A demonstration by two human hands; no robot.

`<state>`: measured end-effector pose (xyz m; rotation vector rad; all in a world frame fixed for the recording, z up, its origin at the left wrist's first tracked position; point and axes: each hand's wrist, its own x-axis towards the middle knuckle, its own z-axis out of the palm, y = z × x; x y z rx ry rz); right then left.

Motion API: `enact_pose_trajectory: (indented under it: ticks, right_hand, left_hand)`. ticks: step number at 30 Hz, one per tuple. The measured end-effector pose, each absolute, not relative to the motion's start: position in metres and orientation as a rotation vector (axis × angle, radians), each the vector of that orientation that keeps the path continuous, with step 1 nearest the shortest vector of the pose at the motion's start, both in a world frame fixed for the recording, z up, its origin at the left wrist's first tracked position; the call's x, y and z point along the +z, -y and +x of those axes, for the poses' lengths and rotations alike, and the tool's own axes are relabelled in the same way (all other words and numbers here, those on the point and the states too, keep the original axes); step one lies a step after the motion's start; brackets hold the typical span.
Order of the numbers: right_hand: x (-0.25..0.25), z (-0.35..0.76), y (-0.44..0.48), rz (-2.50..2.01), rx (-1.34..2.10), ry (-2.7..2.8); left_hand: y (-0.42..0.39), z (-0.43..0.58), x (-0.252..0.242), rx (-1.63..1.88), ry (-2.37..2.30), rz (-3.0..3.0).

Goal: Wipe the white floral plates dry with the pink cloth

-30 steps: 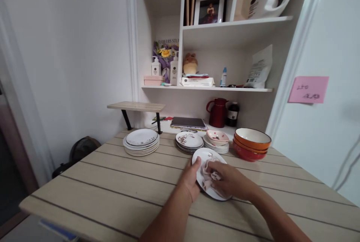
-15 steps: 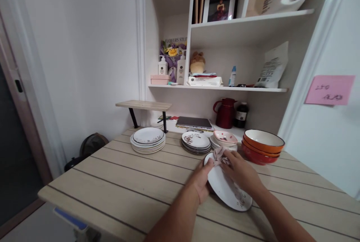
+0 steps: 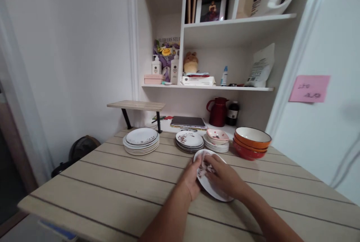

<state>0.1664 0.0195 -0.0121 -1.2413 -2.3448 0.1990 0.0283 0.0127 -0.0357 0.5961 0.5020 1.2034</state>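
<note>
A white plate (image 3: 213, 192) is held tilted over the wooden table, its face toward me. My left hand (image 3: 192, 178) grips its left rim, thumb on the face and fingers underneath. My right hand (image 3: 223, 174) presses a crumpled pale pink cloth (image 3: 204, 168) against the plate's face, fingers bent round it. Just behind stand a stack of dark-rimmed patterned plates (image 3: 189, 139) and a stack of small white plates (image 3: 216, 146) with a pink bowl (image 3: 217, 136) on top. The hand and cloth hide part of the plate.
Orange and red bowls (image 3: 252, 142) are stacked at the right. White plates (image 3: 141, 140) form a pile at the left, before a small raised shelf (image 3: 136, 105). A red jug (image 3: 218, 111), a dark bottle (image 3: 233, 113) and a laptop (image 3: 188, 121) stand along the back.
My right hand and the cloth have moved from the plate's upper edge down onto its face. The plate sits further left in view, while the whole scene has also shifted left.
</note>
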Motion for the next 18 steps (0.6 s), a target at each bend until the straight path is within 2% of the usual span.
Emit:
enact_pose_trajectory:
  ticks: [8,18]
  right_hand:
    - [-0.003,0.174,-0.038,-1.57,0.026,2.077]
    - [0.004,0.203,-0.026,-1.647,0.137,2.257]
  left_hand:
    - [-0.005,0.029,-0.023,1.126,-0.578,0.613]
    - [-0.005,0.026,-0.019,1.152,-0.63,0.573]
